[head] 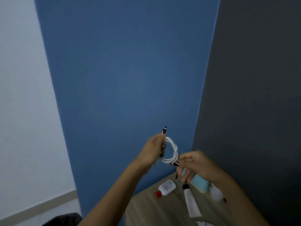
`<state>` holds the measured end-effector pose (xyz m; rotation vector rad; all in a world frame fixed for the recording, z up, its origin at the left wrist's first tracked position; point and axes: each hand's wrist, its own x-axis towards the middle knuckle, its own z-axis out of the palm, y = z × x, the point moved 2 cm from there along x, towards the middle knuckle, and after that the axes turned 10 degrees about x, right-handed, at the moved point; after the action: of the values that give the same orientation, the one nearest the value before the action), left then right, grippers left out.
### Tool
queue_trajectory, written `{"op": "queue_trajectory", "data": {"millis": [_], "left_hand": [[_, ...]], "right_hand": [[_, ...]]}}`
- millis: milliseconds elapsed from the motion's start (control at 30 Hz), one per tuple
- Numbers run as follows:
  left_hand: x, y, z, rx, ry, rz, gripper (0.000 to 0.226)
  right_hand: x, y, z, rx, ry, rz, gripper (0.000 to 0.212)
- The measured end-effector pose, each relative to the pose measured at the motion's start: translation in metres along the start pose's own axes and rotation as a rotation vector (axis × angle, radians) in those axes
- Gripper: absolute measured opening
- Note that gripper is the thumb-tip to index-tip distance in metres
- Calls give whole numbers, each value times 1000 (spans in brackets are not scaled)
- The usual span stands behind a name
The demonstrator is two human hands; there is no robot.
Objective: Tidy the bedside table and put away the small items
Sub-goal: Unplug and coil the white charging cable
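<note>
Coiling the thin white charging cable (170, 150) is our step in hand: our left hand (154, 150) pinches the loop at its ten o'clock, our right hand (193, 163) grips it at five, both raised above the wooden surface (149, 209). Next, we judge, comes securing the coil and stowing it. The red-capped white bottle (166, 188) and white tube (191, 203) wait below.

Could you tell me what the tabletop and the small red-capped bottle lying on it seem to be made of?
The tabletop looks like matte wood-grain laminate or veneer, judging by its pale streaked grain. The red-capped bottle appears to be smooth white plastic with a faint sheen, though blur leaves this uncertain.
</note>
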<state>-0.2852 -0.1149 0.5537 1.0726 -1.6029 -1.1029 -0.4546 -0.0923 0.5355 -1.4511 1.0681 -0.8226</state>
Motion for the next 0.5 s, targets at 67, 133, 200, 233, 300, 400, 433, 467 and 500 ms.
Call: {"op": "queue_trajectory", "data": {"millis": [67, 133, 200, 233, 300, 400, 433, 467, 500], "left_hand": [[-3, 2, 3, 44, 45, -8, 35], [-8, -1, 10, 105, 103, -10, 36], [-15, -3, 20, 172, 145, 19, 38], [-19, -2, 23, 185, 148, 26, 39], [-27, 2, 31, 184, 116, 18, 39], [-40, 12, 40, 182, 59, 1, 39], [-42, 15, 43, 179, 51, -1, 40], [-46, 17, 46, 174, 46, -2, 41], [-49, 19, 48, 168, 43, -4, 41]], "right_hand": [[-3, 0, -1, -43, -26, 7, 15], [-10, 1, 0, -101, -54, 2, 15], [-21, 3, -1, -174, -48, -43, 14], [-26, 4, -1, -200, -32, -70, 13], [-39, 6, -1, -192, 11, -114, 17], [-57, 7, 0, 79, 49, -116, 27], [-59, 7, 1, 177, 55, -128, 26], [-63, 7, 2, 229, 77, -154, 22], [-66, 6, 3, 228, 124, -186, 16]]}}
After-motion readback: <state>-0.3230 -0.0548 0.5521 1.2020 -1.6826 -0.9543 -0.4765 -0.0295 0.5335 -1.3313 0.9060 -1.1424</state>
